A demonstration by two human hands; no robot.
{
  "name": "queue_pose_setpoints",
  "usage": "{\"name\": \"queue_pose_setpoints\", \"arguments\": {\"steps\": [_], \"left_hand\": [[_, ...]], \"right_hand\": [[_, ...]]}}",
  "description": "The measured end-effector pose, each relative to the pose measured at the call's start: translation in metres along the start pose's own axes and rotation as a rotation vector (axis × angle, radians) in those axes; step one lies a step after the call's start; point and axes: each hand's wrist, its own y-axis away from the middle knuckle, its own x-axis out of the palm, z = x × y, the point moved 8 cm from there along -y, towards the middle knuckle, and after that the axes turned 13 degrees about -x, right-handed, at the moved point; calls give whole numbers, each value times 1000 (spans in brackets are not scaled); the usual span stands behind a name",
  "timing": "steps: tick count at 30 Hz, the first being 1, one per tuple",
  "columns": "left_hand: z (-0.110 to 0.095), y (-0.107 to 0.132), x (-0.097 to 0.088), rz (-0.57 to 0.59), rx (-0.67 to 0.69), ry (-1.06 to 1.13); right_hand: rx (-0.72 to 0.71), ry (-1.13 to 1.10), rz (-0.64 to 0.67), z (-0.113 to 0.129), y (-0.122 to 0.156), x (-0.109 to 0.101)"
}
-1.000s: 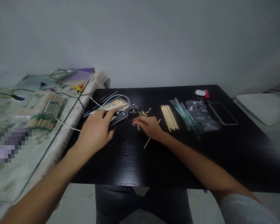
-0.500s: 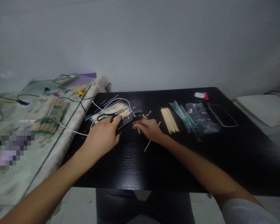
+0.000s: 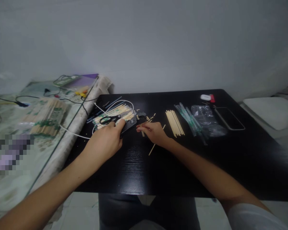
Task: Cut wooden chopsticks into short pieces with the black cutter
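My left hand [image 3: 107, 137] is closed around a cutter [image 3: 132, 123] with dark handles and a hooked jaw pointing right. Black-handled scissors [image 3: 107, 120] lie just beyond its knuckles, on a clear packet of thin wooden sticks [image 3: 116, 112]. To the right of the jaw, my right hand [image 3: 155, 132] has its thumb and fingers pinched together; what they hold is too small to make out. A loose stick [image 3: 152, 150] runs under that hand. Short cut bits of stick [image 3: 151, 118] are scattered past its fingers.
A neat row of sticks [image 3: 174, 123] lies right of my right hand. Further right are clear wrappers [image 3: 190, 119], a crumpled plastic bag [image 3: 206, 119], a phone [image 3: 229, 118] and a white case [image 3: 205, 97]. Bundled sticks [image 3: 50, 118] rest on the left table; a white cable [image 3: 74, 133] crosses over.
The left hand shifts very slightly, and more of the scissors' handles shows beside it. The right hand stays pinched in nearly the same place.
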Motion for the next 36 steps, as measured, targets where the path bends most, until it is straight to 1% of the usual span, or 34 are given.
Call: {"name": "queue_pose_setpoints", "arguments": {"steps": [11,17,20,22,24,25,26,28,30,32,35,36], "left_hand": [[-1,3,-5,26,-9,-46],[4,-5,1,69,-22,-26],[16,-14,2,29,-36,60],[32,-23,3,-27,-98,129],[49,-32,9,-74,-166,205],[56,-37,13,-95,-192,268],[59,-40,18,-115,-180,351],[57,-45,26,-173,-126,543],[47,-49,37,-164,-80,706],[34,-51,48,-132,-79,822],[12,-52,60,-48,-77,916],[5,-52,64,-18,-57,940]], "right_hand": [[-19,19,13,5,0,-1],[51,-25,19,-1,1,0],[67,-86,83,-2,-5,-5],[95,-126,116,-5,-9,-13],[199,-174,105,-15,-12,-26],[287,-189,88,-23,-11,-33],[389,-184,77,-32,-8,-38],[572,-97,102,-46,1,-45],[657,53,180,-51,8,-46],[665,164,252,-51,11,-40],[640,237,284,-49,14,-29],[622,258,289,-48,13,-27]]}}
